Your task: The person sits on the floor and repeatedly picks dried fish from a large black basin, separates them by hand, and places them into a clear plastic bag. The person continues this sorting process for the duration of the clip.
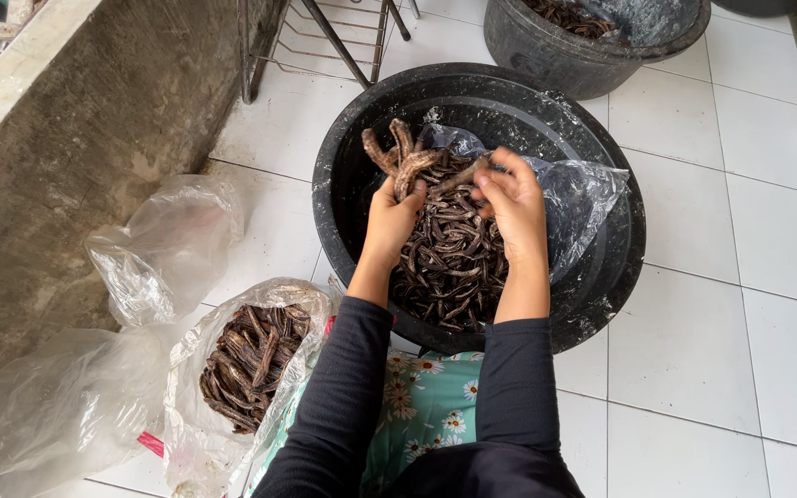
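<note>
My left hand (389,217) grips a bunch of dark brown dried pods (400,152) and holds them above a heap of the same pods (449,263) in a big black basin (601,277). My right hand (511,198) pinches one pod (461,175) just right of the bunch. A clear plastic bag (578,198) lies crumpled in the basin under and behind my hands. Both arms wear black sleeves.
A clear bag full of pods (251,355) sits at my lower left, with other crumpled clear bags (163,244) beside it. A second black tub (592,41) with pods stands behind the basin. A concrete wall (66,157) runs along the left, a wire rack (325,37) behind.
</note>
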